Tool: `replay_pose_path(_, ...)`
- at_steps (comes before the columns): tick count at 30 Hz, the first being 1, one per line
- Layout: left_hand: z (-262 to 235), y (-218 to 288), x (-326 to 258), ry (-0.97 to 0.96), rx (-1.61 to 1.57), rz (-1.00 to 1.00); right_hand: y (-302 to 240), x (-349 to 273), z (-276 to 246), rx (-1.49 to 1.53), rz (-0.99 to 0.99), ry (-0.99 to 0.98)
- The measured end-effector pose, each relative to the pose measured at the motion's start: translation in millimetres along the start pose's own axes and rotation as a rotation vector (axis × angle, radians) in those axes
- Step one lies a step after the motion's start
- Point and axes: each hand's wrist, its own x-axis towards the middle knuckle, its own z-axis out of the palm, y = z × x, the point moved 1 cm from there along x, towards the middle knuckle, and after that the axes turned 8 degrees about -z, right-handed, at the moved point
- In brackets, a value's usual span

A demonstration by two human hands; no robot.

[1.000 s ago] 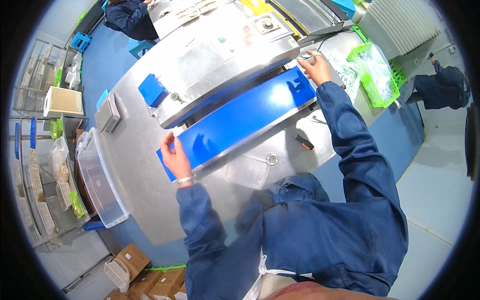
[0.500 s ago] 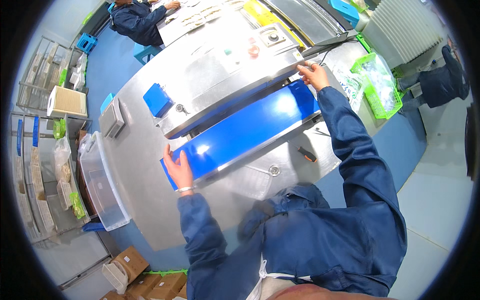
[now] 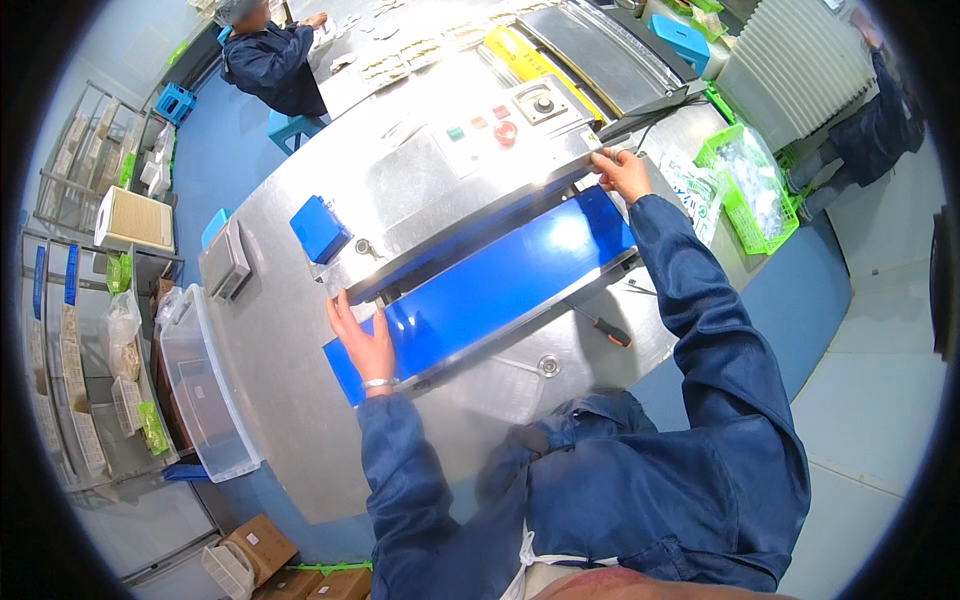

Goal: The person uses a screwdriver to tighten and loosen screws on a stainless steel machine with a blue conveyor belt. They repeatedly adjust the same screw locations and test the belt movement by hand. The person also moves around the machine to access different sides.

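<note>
A steel machine housing (image 3: 430, 205) stands on the steel table, with a long blue conveyor belt (image 3: 500, 285) along its near side. My left hand (image 3: 364, 345) is over the belt's left end, thumb and fingers apart. Its fingertips meet the housing's near left corner. At the other end, my right hand (image 3: 624, 175) has its fingers bent together at the housing's right corner and seems to grip that edge; the fingertips are partly hidden. A red stop button (image 3: 505, 133) and a dial (image 3: 543, 103) sit on top of the housing.
A screwdriver (image 3: 612, 332) lies on the table (image 3: 300, 430) before the belt. Right of the machine is a green basket (image 3: 742, 205) of clear plastic. A clear bin (image 3: 205, 385) stands left, near shelving. One person (image 3: 275, 60) sits at the far table; another (image 3: 870, 130) stands at right.
My left hand has shifted slightly right and up against the housing's corner, its thumb over the belt. My right hand stays at the right corner. The view has tilted a little.
</note>
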Motion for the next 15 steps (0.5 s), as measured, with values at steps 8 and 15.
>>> replay_pose_path(8,-2,1,0,-0.012,-0.028,-0.019,2,2,0,0.015,0.010,-0.016)
replay_pose_path(15,-6,-5,-3,-0.001,-0.166,-0.060,10,-3,-8,0.152,-0.004,0.001)
